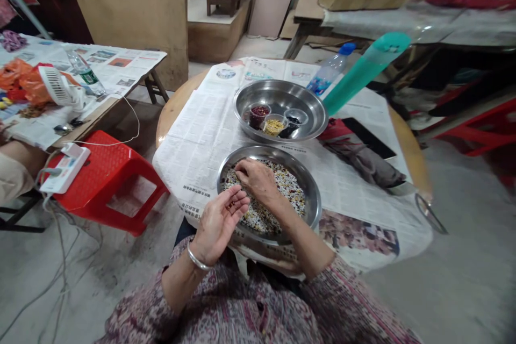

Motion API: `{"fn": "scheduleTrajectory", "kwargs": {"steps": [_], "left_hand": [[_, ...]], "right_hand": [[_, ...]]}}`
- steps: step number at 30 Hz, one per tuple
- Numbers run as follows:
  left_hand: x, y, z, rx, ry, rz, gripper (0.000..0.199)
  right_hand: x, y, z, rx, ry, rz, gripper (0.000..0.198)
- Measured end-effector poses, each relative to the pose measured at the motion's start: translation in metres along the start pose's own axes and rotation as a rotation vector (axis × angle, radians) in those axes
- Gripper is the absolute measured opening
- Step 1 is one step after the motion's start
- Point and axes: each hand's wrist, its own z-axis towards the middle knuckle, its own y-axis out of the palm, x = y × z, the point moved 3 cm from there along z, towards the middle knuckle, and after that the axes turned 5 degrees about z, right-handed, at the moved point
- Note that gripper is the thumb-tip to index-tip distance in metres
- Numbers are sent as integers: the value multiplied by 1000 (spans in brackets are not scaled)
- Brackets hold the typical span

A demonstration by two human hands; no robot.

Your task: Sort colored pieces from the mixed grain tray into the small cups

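Note:
My left hand (215, 223) is cupped palm up at the near left rim of a steel basin (316, 209). A few small reddish beans (232, 205) lie in its palm. Over the basin, my right hand (260, 181) has thumb and fingertips pinched together at the mixed grains and beans (291, 185); whatever is between them is hidden. The mix is white, yellow, black and dark red. Just behind stands a second steel basin (312, 110), holding a cup of red beans (259, 112), a cup of yellow grains (274, 127) and a tilted cup with black beans (290, 129).
Newspaper (189, 129) covers the round table. A plastic bottle (327, 71), a green tube-like object (366, 72), a folded umbrella (358, 156) and a dark flat tablet-like object (368, 138) lie or stand right. A red stool (116, 172) bearing a power strip (66, 169) stands left.

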Motion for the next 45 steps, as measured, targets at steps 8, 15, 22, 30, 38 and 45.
{"fn": "scheduleTrajectory", "kwargs": {"steps": [8, 15, 22, 30, 38, 45], "left_hand": [[2, 6, 0, 13, -41, 1, 20], [-7, 9, -4, -19, -92, -59, 23], [-12, -1, -13, -57, -47, -15, 17], [-11, -10, -11, -5, -24, 14, 27], [-10, -9, -12, 2, -49, 7, 25], [-9, -9, -10, -9, -40, 3, 21]], "right_hand": [[4, -35, -29, 102, 73, 509, 11], [-8, -51, -47, -72, 28, 732, 18], [-3, -11, -28, -41, -24, 569, 12], [-23, 8, -18, -77, -61, 81, 17], [-22, 8, -21, -40, -36, -31, 19], [-10, -3, -25, 80, -19, 39, 18]]}}
